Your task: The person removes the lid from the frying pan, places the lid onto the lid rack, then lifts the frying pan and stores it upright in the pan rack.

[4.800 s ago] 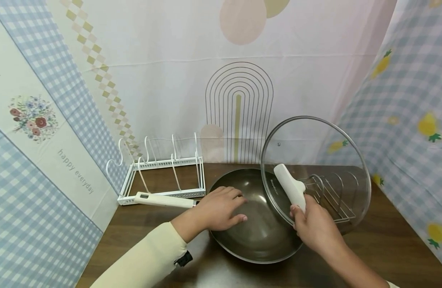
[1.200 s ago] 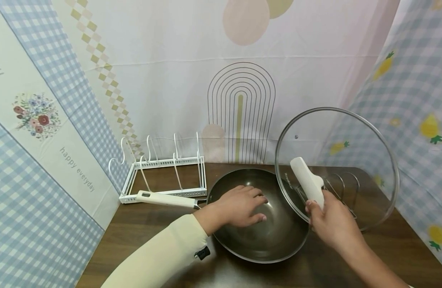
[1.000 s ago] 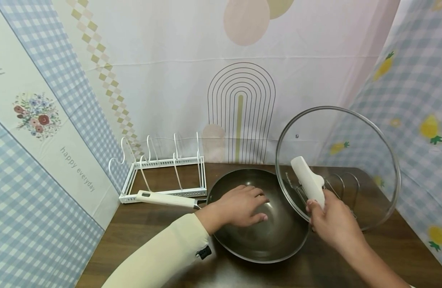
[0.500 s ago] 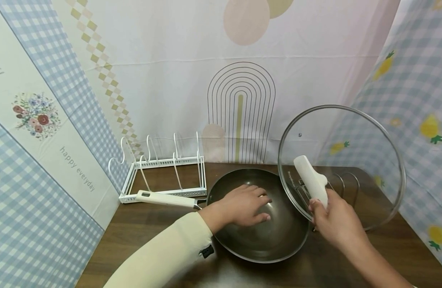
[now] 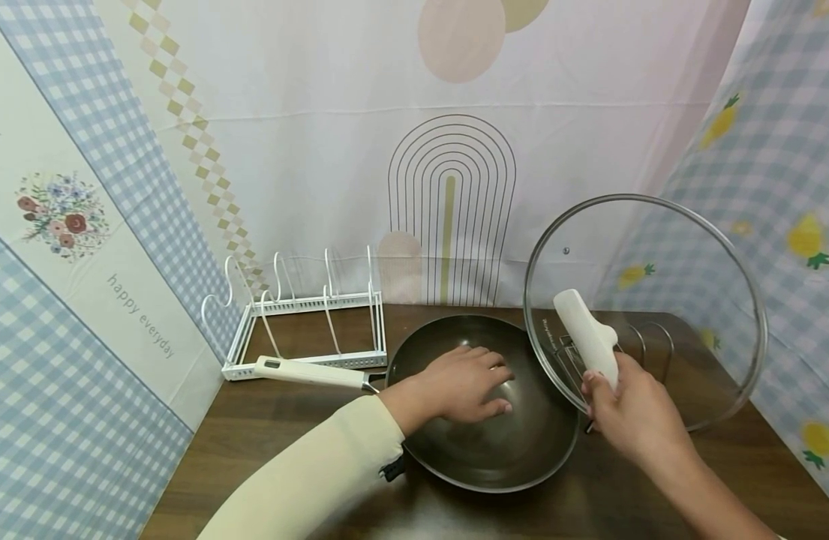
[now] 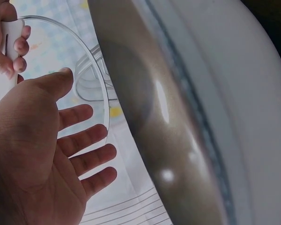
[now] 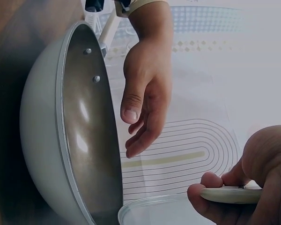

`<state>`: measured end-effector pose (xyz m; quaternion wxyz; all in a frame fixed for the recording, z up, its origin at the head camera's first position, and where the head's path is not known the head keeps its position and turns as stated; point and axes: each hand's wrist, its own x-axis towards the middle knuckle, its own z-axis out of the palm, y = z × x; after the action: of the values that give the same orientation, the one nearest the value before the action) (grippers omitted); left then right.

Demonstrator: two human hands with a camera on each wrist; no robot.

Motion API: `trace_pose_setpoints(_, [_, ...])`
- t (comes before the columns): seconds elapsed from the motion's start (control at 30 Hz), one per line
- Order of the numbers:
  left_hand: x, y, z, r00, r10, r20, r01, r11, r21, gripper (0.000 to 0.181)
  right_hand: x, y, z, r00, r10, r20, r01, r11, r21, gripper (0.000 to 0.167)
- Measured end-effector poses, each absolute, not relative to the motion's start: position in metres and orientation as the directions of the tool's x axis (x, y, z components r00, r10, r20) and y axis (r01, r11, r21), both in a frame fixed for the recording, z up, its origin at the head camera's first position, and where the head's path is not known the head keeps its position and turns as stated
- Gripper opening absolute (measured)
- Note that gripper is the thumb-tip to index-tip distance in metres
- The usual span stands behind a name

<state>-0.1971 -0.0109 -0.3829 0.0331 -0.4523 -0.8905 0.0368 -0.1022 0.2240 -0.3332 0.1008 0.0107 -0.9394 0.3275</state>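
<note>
My right hand [image 5: 640, 412] grips the white handle [image 5: 587, 337] of a glass lid [image 5: 698, 300] with a metal rim. The lid is tilted up, right of a dark-lined wok [image 5: 495, 450] whose cream handle [image 5: 313, 373] points left. Above the wok's inside hovers my left hand [image 5: 463, 384], fingers loosely spread and holding nothing. In the left wrist view the left palm [image 6: 33, 150] shows apart from the wok wall [image 6: 145, 117]. The right wrist view has the left hand [image 7: 147, 98] over the wok [image 7: 91, 131] and the right fingers around the handle [image 7: 229, 194].
A white rack [image 5: 306, 367] with upright loops stands at the back left of the wooden table [image 5: 265, 435]. Behind the lid, partly seen through its glass, is a metal wire rack [image 5: 647, 349]. Patterned cloths hang at the back [image 5: 306, 172] and both sides.
Over several seconds the lid in my right hand has moved right and slightly up, off the wok's right side. My left hand has drifted right above the wok. The wok stays about where it was.
</note>
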Motion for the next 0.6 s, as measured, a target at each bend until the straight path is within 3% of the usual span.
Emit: trace_pose_setpoints(0.6, [-0.211,0.001,-0.382,-0.619,0.786,-0.008,0.783,0.615,-0.093,0.058,-0.118,0.237,-0.335,-0.984,0.031,0.175,-0.082,0.793,-0.603,0.029])
